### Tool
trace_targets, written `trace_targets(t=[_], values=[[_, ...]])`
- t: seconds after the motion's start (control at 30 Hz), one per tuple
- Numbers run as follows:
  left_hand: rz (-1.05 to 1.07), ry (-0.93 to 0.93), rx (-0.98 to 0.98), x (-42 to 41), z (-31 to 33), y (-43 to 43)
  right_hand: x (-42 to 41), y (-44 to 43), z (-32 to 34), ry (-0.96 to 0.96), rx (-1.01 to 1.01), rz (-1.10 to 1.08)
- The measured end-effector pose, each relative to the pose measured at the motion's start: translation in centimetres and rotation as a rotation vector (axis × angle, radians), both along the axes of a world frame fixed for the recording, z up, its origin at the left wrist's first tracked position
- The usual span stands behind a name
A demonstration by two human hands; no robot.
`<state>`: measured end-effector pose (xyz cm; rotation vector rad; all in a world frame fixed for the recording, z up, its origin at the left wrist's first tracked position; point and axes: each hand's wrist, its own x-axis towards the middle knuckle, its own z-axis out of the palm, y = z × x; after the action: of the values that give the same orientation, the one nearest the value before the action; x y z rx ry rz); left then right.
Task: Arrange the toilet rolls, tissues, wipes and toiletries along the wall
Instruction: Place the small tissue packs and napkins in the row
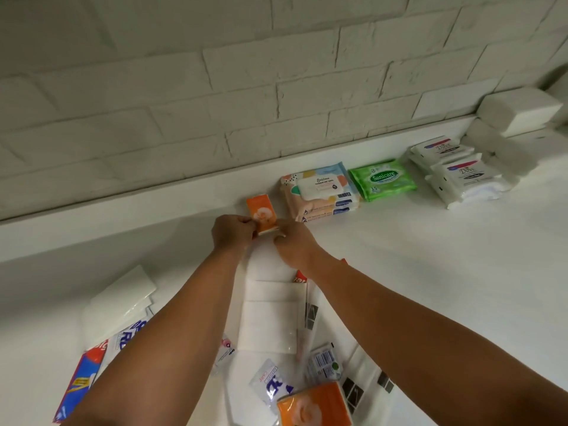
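both the left hand (pixel 231 232) and right hand (pixel 293 243) pinch the small orange tissue pack (pixel 262 214) at the wall, just left of the pastel wipes pack (pixel 319 192). a careless push could skew it or nudge the wipes out of line.

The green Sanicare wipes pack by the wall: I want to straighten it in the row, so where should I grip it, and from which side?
Take the green Sanicare wipes pack by its two short ends, coming from above and the front. It lies flat, label up, with the pastel Stalove wipes stack close on one side and the white Dove packs on the other, so its long front edge is probably freest to pinch instead.
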<state>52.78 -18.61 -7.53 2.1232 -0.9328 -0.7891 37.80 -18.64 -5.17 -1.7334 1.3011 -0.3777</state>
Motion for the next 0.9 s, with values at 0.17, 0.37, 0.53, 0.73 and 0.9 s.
trace_targets(t=[0.17, 0.37, 0.53, 0.73, 0.9], values=[[-0.052, -0.182, 0.015, -0.5, 0.3, -1.1, 0.5, -0.5, 0.2, -0.035, 0.058, -0.016], [-0.057, -0.215, 0.028, -0.7, 0.2, -1.1, 0.3, -0.6, 0.9, 0.014, 0.093, 0.014], [-0.001, -0.209, -0.028, -0.9, 0.6, 0.6, -0.6, 0.6, 2.2, 0.036, 0.039, 0.073], [-0.141, -0.203, -0.169, -2.4, 3.1, 6.0, -2.9, 3.6, 4.0, -0.003, -0.066, 0.085], [-0.209, -0.103, -0.297, -4.2, 5.3, 11.7, -5.7, 7.5, 5.5, 0.034, -0.131, 0.11]])
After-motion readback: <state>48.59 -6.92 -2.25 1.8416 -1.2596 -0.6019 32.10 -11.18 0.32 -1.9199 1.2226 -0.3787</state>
